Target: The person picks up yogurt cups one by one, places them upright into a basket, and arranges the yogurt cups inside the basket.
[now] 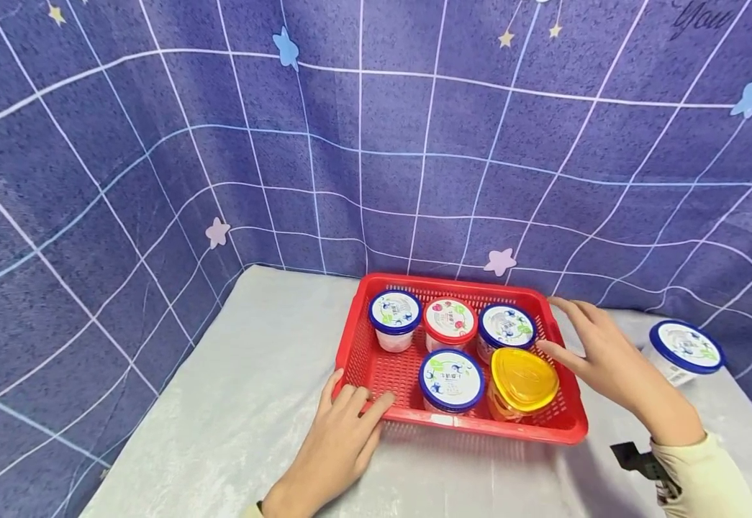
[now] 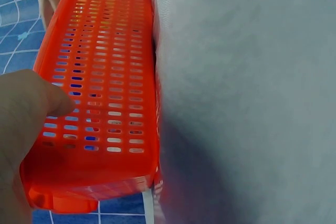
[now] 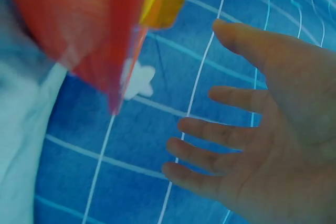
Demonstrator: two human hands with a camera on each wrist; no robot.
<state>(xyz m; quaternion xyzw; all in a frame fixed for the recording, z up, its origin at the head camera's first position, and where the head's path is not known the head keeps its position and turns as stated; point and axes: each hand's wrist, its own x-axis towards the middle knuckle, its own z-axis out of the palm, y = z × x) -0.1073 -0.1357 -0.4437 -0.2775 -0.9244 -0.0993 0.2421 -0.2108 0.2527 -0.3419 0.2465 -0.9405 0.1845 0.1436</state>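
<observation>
A red plastic basket [image 1: 376, 360] with slotted sides stands on the table. My left hand [image 1: 340, 439] grips its front left corner; in the left wrist view the thumb [image 2: 60, 100] lies against the slotted outer wall. Inside are tubs with blue lids [image 1: 451, 380], a red-lidded tub [image 1: 450, 320] and a yellow-lidded container [image 1: 523, 381] at the front right. My right hand [image 1: 599, 352] is by the basket's right rim with its fingers spread. The right wrist view shows its palm [image 3: 283, 156] bare and apart from the basket.
Another blue-lidded tub [image 1: 685, 351] stands outside the basket, at the right beyond my right forearm. A pale cloth [image 1: 220, 403] covers the table. Behind and to the left hangs a blue curtain [image 1: 414, 144] with a grid and stars.
</observation>
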